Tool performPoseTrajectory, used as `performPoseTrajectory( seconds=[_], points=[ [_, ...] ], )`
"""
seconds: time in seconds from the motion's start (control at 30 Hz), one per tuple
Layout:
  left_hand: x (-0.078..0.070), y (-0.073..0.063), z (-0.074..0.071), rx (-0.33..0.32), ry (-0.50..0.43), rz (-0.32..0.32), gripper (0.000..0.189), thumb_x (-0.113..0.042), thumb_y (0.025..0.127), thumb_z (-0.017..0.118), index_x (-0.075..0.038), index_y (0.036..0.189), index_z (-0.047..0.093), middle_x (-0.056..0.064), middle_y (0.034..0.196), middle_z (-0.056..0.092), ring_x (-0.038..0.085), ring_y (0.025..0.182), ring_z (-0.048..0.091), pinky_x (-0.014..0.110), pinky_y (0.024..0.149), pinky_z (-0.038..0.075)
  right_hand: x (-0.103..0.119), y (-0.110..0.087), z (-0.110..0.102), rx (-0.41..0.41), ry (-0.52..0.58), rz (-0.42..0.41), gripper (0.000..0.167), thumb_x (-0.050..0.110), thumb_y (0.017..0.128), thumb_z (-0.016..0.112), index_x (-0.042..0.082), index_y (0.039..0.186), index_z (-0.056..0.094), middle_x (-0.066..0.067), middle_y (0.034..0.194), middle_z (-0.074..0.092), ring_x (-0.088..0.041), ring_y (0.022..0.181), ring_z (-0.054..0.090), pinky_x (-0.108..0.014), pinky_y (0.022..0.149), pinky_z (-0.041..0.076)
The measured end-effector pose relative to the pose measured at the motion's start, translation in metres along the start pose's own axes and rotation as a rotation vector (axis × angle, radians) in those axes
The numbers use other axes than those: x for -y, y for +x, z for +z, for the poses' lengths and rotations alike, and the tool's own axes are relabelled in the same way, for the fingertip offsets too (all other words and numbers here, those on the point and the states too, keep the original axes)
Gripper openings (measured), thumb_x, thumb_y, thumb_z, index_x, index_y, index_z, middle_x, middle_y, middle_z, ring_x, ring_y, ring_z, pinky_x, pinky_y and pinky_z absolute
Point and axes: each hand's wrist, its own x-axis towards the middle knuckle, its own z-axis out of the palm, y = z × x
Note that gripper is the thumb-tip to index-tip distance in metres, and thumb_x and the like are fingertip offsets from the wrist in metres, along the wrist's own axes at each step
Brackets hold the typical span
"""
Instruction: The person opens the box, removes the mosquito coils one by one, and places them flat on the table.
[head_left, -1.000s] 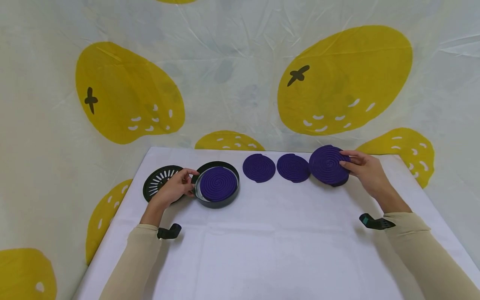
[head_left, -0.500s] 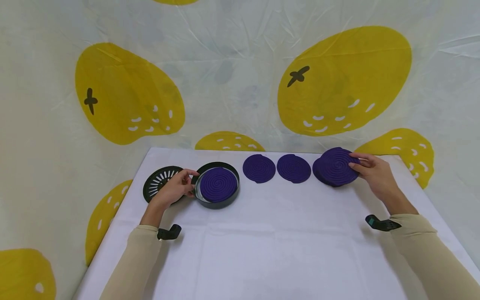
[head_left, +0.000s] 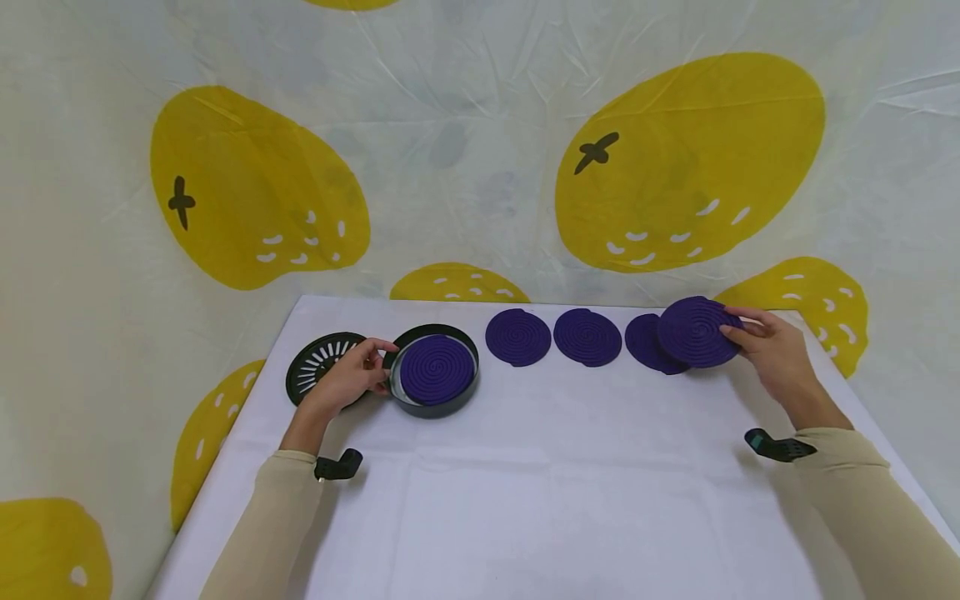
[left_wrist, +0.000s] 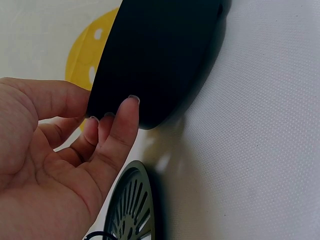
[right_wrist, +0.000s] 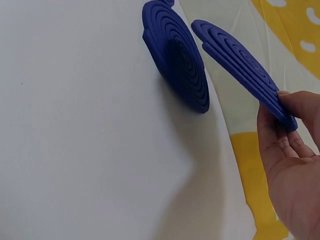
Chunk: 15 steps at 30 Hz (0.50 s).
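My right hand (head_left: pixel 776 350) pinches a purple mosquito coil (head_left: pixel 697 332) by its right edge, thumb on top and fingers beneath. The held coil is raised off the table, partly covering another coil (head_left: pixel 645 346) that lies flat. In the right wrist view the held coil (right_wrist: pixel 245 65) is tilted and apart from the lying one. My left hand (head_left: pixel 348 377) holds the left side of a round black tin (head_left: pixel 431 411), fingers bent at its rim and wall. Inside the tin sits another purple coil (head_left: pixel 437 369). The left wrist view shows the tin's dark outside (left_wrist: pixel 155 60).
A black slotted lid (head_left: pixel 309 371) lies left of the tin, partly behind my left hand. Two more purple coils, one left (head_left: pixel 517 337) and one right (head_left: pixel 587 337), lie in a row along the back of the white table (head_left: pixel 480 500). A fruit-patterned cloth hangs behind.
My right hand has moved right with the held coil, uncovering more of the coil lying beneath it. My left hand and the tin have stayed in place.
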Motion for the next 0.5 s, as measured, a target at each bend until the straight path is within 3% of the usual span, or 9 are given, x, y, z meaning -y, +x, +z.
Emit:
performPoseTrajectory(
  seconds=[0.37,0.5],
  points=[
    [0.000,0.000,0.000,-0.002,0.014,0.006,0.044,0.003,0.095,0.062,-0.003,0.138,0.052,0.008,0.089,0.044,0.028,0.086,0.057,0.042,0.077,0.062,-0.006,0.006,-0.019,-0.065,-0.218,0.059,0.053,0.021,0.095,0.071,0.011,0.145,0.054,0.023,0.098,0.066,0.004,0.087,0.065,-0.012,0.074,0.057],
    [-0.001,-0.001,0.000,-0.004,0.015,0.010,0.045,0.003,0.095,0.062,-0.003,0.138,0.052,0.008,0.088,0.044,0.028,0.085,0.057,0.042,0.077,0.062,-0.008,0.007,-0.025,-0.079,-0.186,0.053,0.048,0.019,0.095,0.072,0.014,0.141,0.059,0.024,0.095,0.067,0.005,0.084,0.066,-0.012,0.072,0.057]
  ],
)
